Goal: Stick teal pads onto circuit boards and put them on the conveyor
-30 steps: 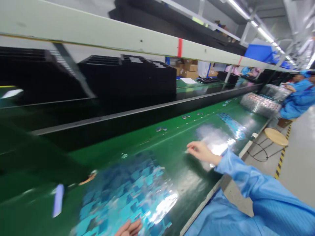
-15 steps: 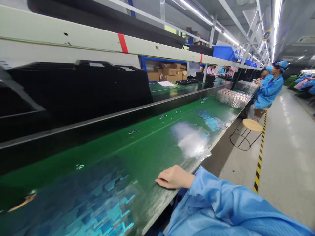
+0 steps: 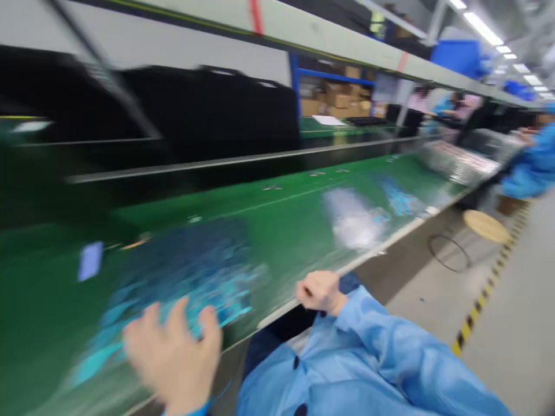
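Green bench (image 3: 295, 225) was blurred mid-frame. Left hand (image 3: 173, 358), fingers spread and empty, was held over the teal sheet (image 3: 191, 277) at lower left. Right hand (image 3: 319, 292) was curled loosely at the bench edge; any hold could not be told.

factory assembly line: long green conveyor belt (image 3: 295, 214), overhead shelf rail (image 3: 329, 40), gowned workers (image 3: 531, 164).
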Tool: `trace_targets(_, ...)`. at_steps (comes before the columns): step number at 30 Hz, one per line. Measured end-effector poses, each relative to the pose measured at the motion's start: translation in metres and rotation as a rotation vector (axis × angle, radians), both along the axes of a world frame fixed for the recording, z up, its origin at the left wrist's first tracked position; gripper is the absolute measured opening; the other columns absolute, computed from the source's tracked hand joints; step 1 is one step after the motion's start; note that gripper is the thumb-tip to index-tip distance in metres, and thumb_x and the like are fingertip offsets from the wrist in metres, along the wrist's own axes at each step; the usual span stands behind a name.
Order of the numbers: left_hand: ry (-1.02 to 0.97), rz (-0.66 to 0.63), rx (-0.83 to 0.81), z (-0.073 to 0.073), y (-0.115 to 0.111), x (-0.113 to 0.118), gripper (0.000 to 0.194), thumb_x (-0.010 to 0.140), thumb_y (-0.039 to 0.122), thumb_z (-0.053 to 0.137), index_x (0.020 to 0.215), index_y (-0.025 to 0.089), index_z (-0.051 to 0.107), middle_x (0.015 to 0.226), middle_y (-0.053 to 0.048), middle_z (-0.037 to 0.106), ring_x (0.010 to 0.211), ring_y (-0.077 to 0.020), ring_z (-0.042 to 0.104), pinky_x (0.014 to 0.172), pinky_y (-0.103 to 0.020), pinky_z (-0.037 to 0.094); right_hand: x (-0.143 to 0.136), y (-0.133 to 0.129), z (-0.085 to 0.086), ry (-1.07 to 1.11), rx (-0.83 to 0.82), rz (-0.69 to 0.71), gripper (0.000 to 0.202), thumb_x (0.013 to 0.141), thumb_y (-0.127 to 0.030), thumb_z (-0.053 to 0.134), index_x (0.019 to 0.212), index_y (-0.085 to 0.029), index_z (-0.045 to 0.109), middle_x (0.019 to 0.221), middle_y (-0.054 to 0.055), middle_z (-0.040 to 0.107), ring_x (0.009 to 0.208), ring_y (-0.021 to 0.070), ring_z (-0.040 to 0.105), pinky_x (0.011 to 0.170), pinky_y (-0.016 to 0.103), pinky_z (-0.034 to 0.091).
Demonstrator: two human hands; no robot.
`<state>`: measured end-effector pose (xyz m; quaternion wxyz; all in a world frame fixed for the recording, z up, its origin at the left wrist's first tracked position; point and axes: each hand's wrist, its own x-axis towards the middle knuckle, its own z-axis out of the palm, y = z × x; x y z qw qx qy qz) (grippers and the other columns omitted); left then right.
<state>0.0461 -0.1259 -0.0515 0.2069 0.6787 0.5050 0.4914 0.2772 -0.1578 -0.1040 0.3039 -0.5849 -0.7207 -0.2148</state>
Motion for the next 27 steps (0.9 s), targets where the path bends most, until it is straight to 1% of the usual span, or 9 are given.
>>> trace_targets(1,0.164,0.160,0.133,-0.001,-0.003,0.001,0.015,0.084,0.028,0.056,0.097,0.020,0.058,0.133,-0.011,0.055,0.142,-0.0463,0.024,0.109,-0.067,0.030,-0.001,-0.004,0.001,0.005,0.054,0.005,0.033,0.085,-0.022,0.050,0.052,-0.023,0.043,0.046,-0.001,0.049,0.045,0.0120,0.049,0.049,0.028,0.032)
trace_targets(2,0.238,0.229,0.165,-0.003,-0.005,0.002,0.018,0.085,0.027,0.056,0.101,0.017,0.059,0.138,-0.016,0.051,0.142,-0.0466,0.024,0.113,-0.069,0.021,-0.001,-0.006,0.001,0.017,0.115,0.013,0.035,0.085,-0.019,0.049,0.051,-0.023,0.042,0.044,-0.001,0.047,0.044,0.0126,0.046,0.048,0.029,0.030)
trace_targets(4,0.336,0.334,0.166,-0.011,-0.003,0.004,0.023,0.087,0.024,0.054,0.108,0.015,0.060,0.137,-0.019,0.053,0.140,-0.0408,0.033,0.114,-0.060,0.029,0.005,-0.004,0.000,0.046,0.223,0.043,0.036,0.084,-0.014,0.053,0.051,-0.023,0.041,0.043,-0.001,0.046,0.043,0.0130,0.042,0.049,0.031,0.028)
trace_targets(6,0.398,0.421,0.163,-0.021,0.002,0.004,0.027,0.089,0.022,0.053,0.113,0.014,0.061,0.137,-0.019,0.053,0.139,-0.0367,0.037,0.112,-0.053,0.036,0.012,0.004,-0.003,0.065,0.304,0.079,0.037,0.081,-0.012,0.058,0.050,-0.022,0.041,0.042,-0.003,0.043,0.043,0.0124,0.038,0.049,0.030,0.027)
trace_targets(9,0.420,0.503,0.189,-0.032,0.006,0.006,0.024,0.090,0.020,0.051,0.110,0.014,0.063,0.134,-0.019,0.054,0.136,-0.0347,0.040,0.109,-0.052,0.040,0.018,0.011,-0.005,0.070,0.388,0.100,0.038,0.080,-0.014,0.062,0.049,-0.021,0.042,0.041,-0.005,0.041,0.042,0.0108,0.037,0.049,0.028,0.025)
trace_targets(14,0.395,0.534,0.243,-0.038,0.004,0.012,0.021,0.089,0.014,0.050,0.105,0.014,0.064,0.130,-0.018,0.055,0.133,-0.0336,0.041,0.105,-0.053,0.044,0.019,0.009,-0.005,0.051,0.448,0.095,0.040,0.078,-0.015,0.064,0.046,-0.020,0.042,0.039,-0.006,0.039,0.042,0.0093,0.036,0.048,0.026,0.025)
trace_targets(22,0.386,0.542,0.262,-0.034,-0.001,0.009,0.021,0.088,0.008,0.048,0.099,0.017,0.064,0.118,-0.013,0.063,0.125,-0.0310,0.050,0.099,-0.052,0.050,0.020,0.004,-0.007,0.092,0.382,0.141,0.040,0.078,-0.012,0.067,0.046,-0.020,0.045,0.039,-0.007,0.042,0.042,0.0090,0.038,0.048,0.025,0.028)
trace_targets(24,0.390,0.539,0.262,-0.033,-0.004,0.009,0.022,0.089,0.008,0.046,0.098,0.018,0.064,0.115,-0.012,0.066,0.122,-0.0301,0.053,0.097,-0.051,0.051,0.019,-0.002,-0.005,0.144,0.326,0.146,0.039,0.078,-0.009,0.067,0.047,-0.020,0.047,0.039,-0.007,0.043,0.040,0.0084,0.037,0.047,0.024,0.030)
trace_targets(27,0.397,0.523,0.253,-0.030,-0.006,0.009,0.023,0.089,0.008,0.046,0.099,0.018,0.063,0.109,-0.010,0.069,0.115,-0.0277,0.060,0.093,-0.047,0.055,0.019,-0.010,0.002,0.244,0.114,0.178,0.033,0.081,-0.014,0.069,0.052,-0.021,0.053,0.046,-0.004,0.048,0.043,0.0095,0.044,0.046,0.024,0.035)
